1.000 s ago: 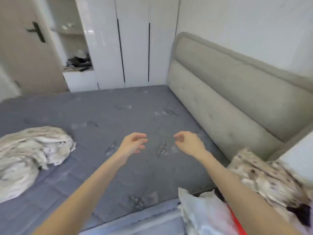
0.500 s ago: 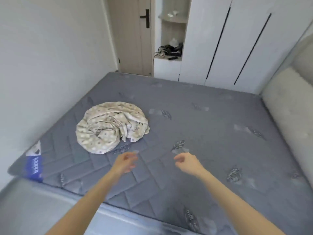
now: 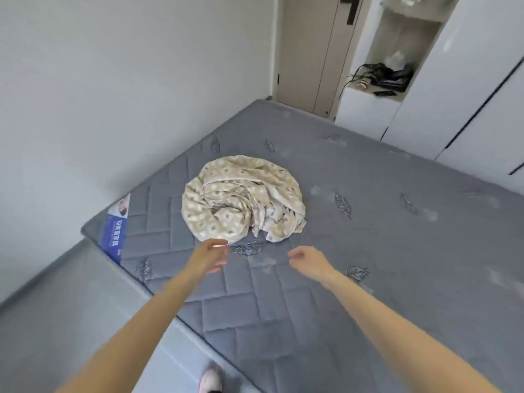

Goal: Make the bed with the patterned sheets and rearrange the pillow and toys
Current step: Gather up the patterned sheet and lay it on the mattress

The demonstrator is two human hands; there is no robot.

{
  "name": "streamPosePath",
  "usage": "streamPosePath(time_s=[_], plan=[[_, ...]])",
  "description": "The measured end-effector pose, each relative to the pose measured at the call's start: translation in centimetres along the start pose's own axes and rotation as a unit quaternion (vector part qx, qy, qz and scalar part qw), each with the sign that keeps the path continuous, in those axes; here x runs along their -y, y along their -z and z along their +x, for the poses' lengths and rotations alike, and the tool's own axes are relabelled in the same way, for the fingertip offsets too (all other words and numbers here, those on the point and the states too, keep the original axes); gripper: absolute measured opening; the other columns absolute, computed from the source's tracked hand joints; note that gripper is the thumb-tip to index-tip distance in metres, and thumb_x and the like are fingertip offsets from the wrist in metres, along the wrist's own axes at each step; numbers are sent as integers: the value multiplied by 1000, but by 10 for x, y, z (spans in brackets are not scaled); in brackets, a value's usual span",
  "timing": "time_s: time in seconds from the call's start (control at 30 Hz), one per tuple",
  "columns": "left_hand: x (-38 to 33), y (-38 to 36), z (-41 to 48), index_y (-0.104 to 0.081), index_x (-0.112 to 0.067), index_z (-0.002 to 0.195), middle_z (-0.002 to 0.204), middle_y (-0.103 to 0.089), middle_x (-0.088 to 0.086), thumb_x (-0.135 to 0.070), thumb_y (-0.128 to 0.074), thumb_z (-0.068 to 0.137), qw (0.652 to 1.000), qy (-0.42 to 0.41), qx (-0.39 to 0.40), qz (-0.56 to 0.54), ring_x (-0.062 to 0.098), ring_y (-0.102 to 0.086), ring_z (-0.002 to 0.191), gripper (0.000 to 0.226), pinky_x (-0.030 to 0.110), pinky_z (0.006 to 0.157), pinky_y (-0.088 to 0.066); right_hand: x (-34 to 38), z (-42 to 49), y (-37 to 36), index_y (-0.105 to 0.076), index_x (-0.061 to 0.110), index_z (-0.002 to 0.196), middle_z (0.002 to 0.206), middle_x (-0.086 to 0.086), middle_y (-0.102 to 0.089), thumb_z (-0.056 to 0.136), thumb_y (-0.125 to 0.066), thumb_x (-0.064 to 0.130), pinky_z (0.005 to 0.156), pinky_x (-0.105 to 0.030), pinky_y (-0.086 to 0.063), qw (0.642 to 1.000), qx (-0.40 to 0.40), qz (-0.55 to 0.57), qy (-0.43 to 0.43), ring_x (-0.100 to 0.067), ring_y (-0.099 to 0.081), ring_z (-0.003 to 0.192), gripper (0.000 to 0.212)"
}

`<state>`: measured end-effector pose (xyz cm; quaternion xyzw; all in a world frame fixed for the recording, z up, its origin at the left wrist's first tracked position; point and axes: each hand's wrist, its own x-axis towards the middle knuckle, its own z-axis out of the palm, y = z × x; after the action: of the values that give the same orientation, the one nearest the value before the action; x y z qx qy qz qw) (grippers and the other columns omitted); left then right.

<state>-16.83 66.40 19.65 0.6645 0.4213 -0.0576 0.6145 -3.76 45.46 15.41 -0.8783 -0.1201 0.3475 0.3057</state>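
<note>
A crumpled beige patterned sheet (image 3: 243,199) lies in a round heap on the bare grey quilted mattress (image 3: 368,236), near its left corner. Both my arms stretch out over the mattress towards the heap. My left hand (image 3: 211,255) hovers just short of the sheet's near edge, fingers loosely spread and holding nothing. My right hand (image 3: 307,260) hangs a little to the right, fingers loosely curled and empty, a short gap from the sheet. No pillow or toys are in view.
A white wall (image 3: 113,80) runs along the mattress's left side. A door (image 3: 309,52) and white wardrobe (image 3: 467,95) with an open shelf of dark items (image 3: 380,78) stand beyond the far end. A blue label (image 3: 116,228) marks the mattress corner. My slipper (image 3: 211,380) is on the floor.
My view has swung left from the headboard to the sheet heap. Both hands have moved closer to the heap, still holding nothing.
</note>
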Motion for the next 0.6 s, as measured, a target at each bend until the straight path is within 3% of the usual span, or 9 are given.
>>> streamPosePath(time_s=[0.1, 0.23, 0.4, 0.5, 0.6], plan=[[-17, 12, 36, -59, -16, 117, 114, -65, 5, -13, -56, 92, 1000, 5, -2, -17, 20, -63, 90, 25, 33, 87, -48, 22, 43, -9, -59, 17, 128, 130, 1, -59, 91, -53, 14, 91, -19, -36, 1000, 12, 3, 3, -15, -52, 122, 38], [-39, 33, 99, -57, -16, 117, 113, -65, 3, -13, -54, 93, 1000, -1, 30, 1, 20, -64, 92, 25, 27, 78, -49, 58, 113, -24, -55, 14, 131, 137, -2, -53, 93, -53, 16, 91, -21, -36, 999, -22, 27, 0, -18, -48, 126, 39], [-69, 57, 195, -59, -17, 115, 107, -66, 1, -13, -55, 92, 997, -2, 71, 37, 18, -64, 90, 23, 32, 87, -49, 100, 215, -36, -47, 11, 136, 137, -5, -50, 90, -52, 9, 86, -29, -43, 987, -55, 133, -70, -23, -50, 118, 46], [-81, 67, 251, -61, -22, 104, 100, -66, -3, -15, -56, 92, 994, 4, 95, 57, 12, -64, 79, 15, 27, 79, -51, 114, 273, -42, -38, 18, 143, 136, -4, -47, 90, -57, 15, 87, -38, -46, 970, -52, 201, -123, -23, -49, 108, 56], [-89, 72, 292, -61, -19, 110, 102, -65, 2, -17, -60, 91, 993, 20, 93, 68, 10, -63, 76, 20, 24, 73, -50, 116, 314, -44, -32, 17, 146, 140, -7, -44, 93, -51, 14, 83, -36, -41, 965, -52, 216, -140, -23, -47, 109, 57]])
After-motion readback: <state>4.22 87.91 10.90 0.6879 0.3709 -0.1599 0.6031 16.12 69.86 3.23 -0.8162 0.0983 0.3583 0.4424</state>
